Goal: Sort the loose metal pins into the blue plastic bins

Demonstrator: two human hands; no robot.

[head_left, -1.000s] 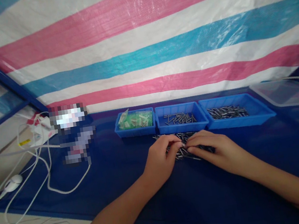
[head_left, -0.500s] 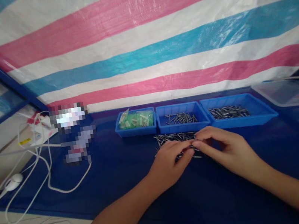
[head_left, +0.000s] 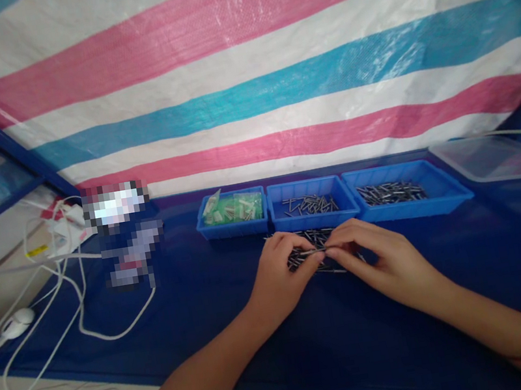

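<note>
Over a pile of thin dark and silver metal pins (head_left: pixel 319 237), my left hand (head_left: pixel 278 278) and my right hand (head_left: pixel 394 263) meet almost fingertip to fingertip. A slim metal pin (head_left: pixel 308 253) lies level between them. Thumb and index finger of my left hand close on its left part. My right hand pinches at its right end, where the fingertips hide part of the pin. Just behind the pile, the middle blue tray (head_left: pixel 316 219) and the right blue tray (head_left: pixel 411 209) hold more such metal pieces.
A left blue tray (head_left: pixel 234 229) contains green-tinted plastic bags. White cables (head_left: pixel 82 315) and a power strip (head_left: pixel 68 229) lie at the left, near a blurred-out device (head_left: pixel 116 204). A clear plastic lid (head_left: pixel 487 159) rests at the back right; a striped sheet (head_left: pixel 246 105) hangs behind.
The left thumb and index finger have drawn together, and the pin now shows plainly between both hands. Both hands appear slightly further left, as the whole view has shifted a little.
</note>
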